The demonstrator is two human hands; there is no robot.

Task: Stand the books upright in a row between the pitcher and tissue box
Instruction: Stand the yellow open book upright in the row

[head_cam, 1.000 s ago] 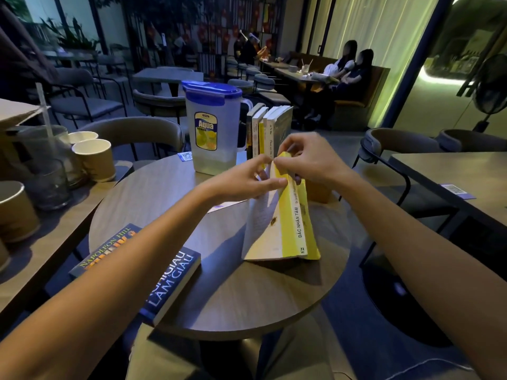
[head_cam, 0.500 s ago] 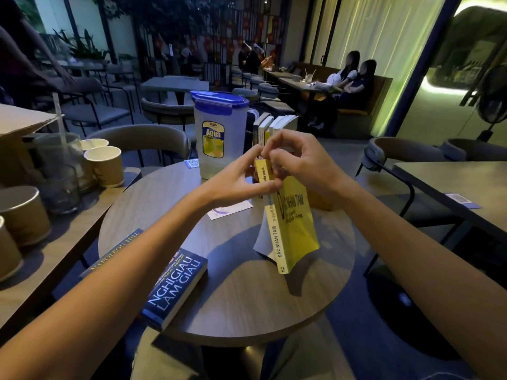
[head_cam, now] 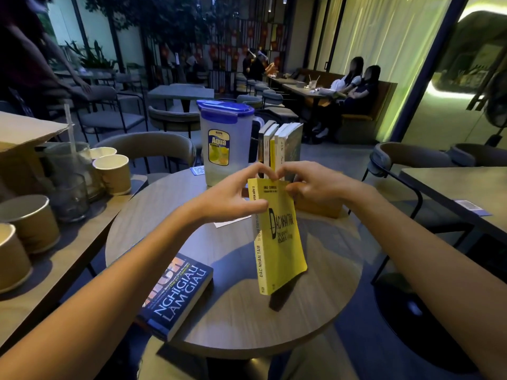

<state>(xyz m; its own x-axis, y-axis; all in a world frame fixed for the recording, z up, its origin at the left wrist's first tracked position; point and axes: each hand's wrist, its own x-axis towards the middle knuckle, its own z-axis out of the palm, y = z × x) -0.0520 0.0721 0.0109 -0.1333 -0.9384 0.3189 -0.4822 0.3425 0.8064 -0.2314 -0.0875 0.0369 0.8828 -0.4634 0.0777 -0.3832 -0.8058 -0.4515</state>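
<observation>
Yellow covers mark the paperback [head_cam: 279,237] that is held above the round wooden table [head_cam: 323,305] in the head view, its only view. It is pinched at its top edge from both sides: the left hand [head_cam: 233,198] is closed on the spine corner with thumb and forefinger, and the right hand [head_cam: 315,187] is clamped on the far top corner. The book hangs almost upright, bottom tilted toward the near edge, clear of the tabletop with its shadow below.

Beyond the hands, a row of upright books [head_cam: 279,146] is seen just right of the blue-lidded pitcher [head_cam: 222,144]. The tissue box [head_cam: 321,209] is largely hidden behind the right wrist, so the gap left is hard to judge. A dark blue book [head_cam: 178,294] lies flat at the near left.

For the step to go well, the book should be carried far, squared vertical, and lowered spine-out against the rightmost standing book, with one hand kept ready so that the row is not toppled.

Against the half-second-earlier frame, the book is raised slightly and turned so more of the front cover is shown; a second earlier, its foot was resting on the table with pages fanned.
</observation>
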